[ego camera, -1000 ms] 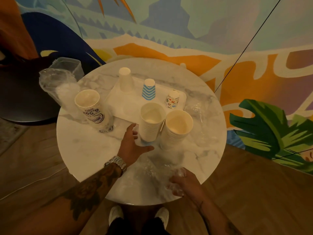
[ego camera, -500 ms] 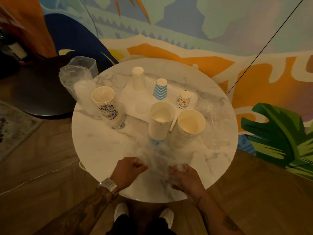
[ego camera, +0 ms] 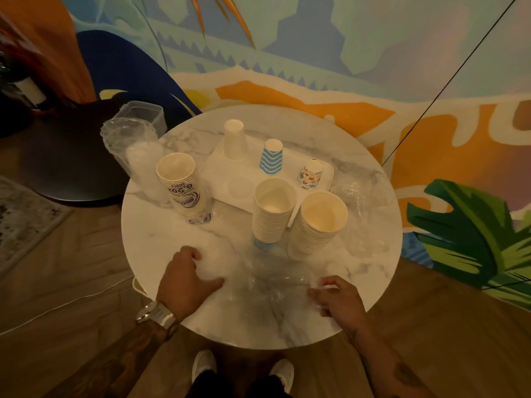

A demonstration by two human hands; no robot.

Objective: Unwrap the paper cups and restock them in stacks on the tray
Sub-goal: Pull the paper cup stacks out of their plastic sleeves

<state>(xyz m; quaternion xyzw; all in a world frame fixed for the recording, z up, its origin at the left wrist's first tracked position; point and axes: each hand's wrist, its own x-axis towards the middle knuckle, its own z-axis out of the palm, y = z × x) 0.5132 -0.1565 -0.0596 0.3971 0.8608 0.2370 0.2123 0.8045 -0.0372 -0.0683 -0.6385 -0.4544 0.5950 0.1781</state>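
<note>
A white tray (ego camera: 218, 168) lies on the round marble table (ego camera: 161, 242) and carries three upturned cups: white (ego camera: 235, 140), blue-striped (ego camera: 271, 158) and patterned (ego camera: 311, 175). Two unwrapped stacks stand mouth-up in front of it, a blue-striped stack (ego camera: 271, 216) and a white stack (ego camera: 317, 226). A printed stack (ego camera: 184, 192) in its clear sleeve leans at the left. An empty clear plastic wrapper (ego camera: 264, 278) lies spread near the front edge. My left hand (ego camera: 185, 281) grips its left end with curled fingers. My right hand (ego camera: 337, 297) pinches its right end.
A sleeve of clear plastic cups (ego camera: 135, 156) and a clear plastic box (ego camera: 145, 114) sit at the table's left rim. More crumpled clear plastic (ego camera: 359, 208) lies at the right. A dark round table (ego camera: 66, 168) stands to the left; a painted wall is behind.
My left hand came back from the blue-striped stack to the wrapper near the front edge. Both hands then moved apart, stretching the wrapper between them.
</note>
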